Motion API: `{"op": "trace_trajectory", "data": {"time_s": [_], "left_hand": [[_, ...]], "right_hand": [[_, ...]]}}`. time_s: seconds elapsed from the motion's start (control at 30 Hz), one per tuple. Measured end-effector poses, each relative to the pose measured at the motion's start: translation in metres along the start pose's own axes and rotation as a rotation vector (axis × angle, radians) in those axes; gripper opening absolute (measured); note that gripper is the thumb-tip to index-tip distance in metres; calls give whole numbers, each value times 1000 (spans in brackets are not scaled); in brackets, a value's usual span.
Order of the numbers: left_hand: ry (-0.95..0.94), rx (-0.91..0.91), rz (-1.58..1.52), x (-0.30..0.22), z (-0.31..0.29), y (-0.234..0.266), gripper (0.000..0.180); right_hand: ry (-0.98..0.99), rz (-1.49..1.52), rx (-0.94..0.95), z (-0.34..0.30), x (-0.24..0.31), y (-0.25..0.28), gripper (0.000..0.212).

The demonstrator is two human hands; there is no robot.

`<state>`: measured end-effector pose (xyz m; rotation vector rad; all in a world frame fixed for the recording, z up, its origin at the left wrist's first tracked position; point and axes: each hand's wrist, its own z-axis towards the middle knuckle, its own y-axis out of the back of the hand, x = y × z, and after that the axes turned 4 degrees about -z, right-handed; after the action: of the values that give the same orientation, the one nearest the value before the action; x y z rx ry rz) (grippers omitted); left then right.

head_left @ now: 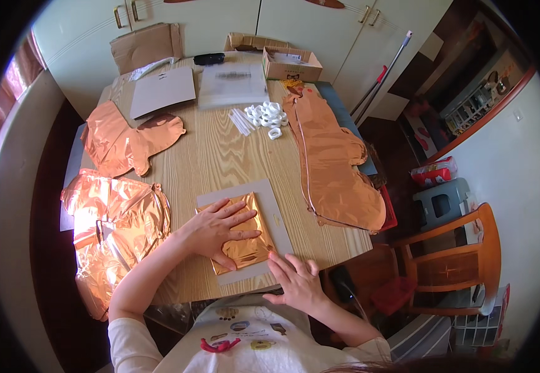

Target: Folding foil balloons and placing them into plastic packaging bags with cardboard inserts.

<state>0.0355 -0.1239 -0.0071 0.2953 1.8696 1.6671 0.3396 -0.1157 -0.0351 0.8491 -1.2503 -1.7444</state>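
Observation:
A copper-coloured foil balloon folded into a flat rectangle (244, 252) lies on a grey card (277, 227) at the near edge of the table. Pressing flat on the foil is my left hand (217, 231), its fingers spread. My right hand (298, 285) is at the foil's lower right corner, index fingertip touching or very close to its edge. The other fingers of that hand are apart, and I see nothing held in them. Unfolded flat copper foil balloons lie to the left, one farther off (111, 143) and one nearer (130, 214), and a long one (332, 161) lies to the right.
White ribbon rolls (268, 114) and white straws (241, 122) sit mid-table. Behind them are a grey sheet (163, 93), clear plastic bags (232, 87) and an open cardboard box (291, 65). A wooden chair (447, 264) and grey stool (441, 204) stand at the right.

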Motion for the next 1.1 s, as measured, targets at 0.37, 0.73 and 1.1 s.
{"op": "trace_trajectory", "data": {"time_s": [0.37,0.73,1.1], "left_hand": [[36,10,79,-1,-2,0,118],[33,-29,23,1,-3,0,127],[34,-85,-33,6,-5,-3,130]], "right_hand": [[-14,16,-36,19,2,9,66],[128,275,20,88,-32,-1,26],[465,345,224,127,-74,-17,80]]}}
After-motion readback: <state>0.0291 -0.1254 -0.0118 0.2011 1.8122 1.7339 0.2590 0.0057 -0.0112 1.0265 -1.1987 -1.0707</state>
